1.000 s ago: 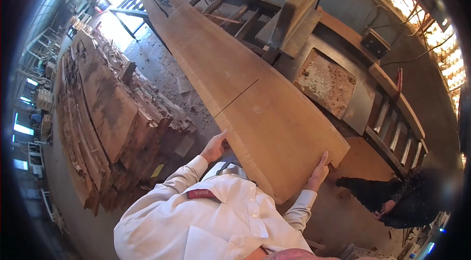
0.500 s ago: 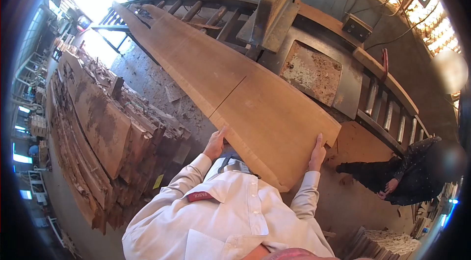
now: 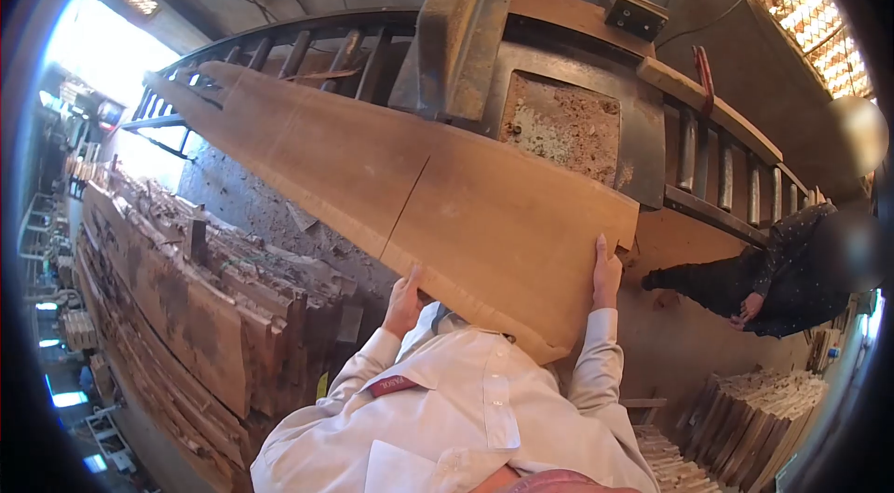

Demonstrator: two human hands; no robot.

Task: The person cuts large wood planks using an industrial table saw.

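Brown wooden board (image 3: 503, 223), set partly over the roller bench (image 3: 644, 144), is pinched at its near edge by the left hand (image 3: 403, 305) and wide end by the right hand (image 3: 606, 281); likely heavy, stiff, best gripped at opposite edges.

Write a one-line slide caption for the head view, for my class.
Person's left grip and right grip on a long wooden board bearing a dark line, at a roller bench.

Both hands (image 3: 403, 307) on a wide plank (image 3: 503, 223) — roller table (image 3: 643, 144) just beyond
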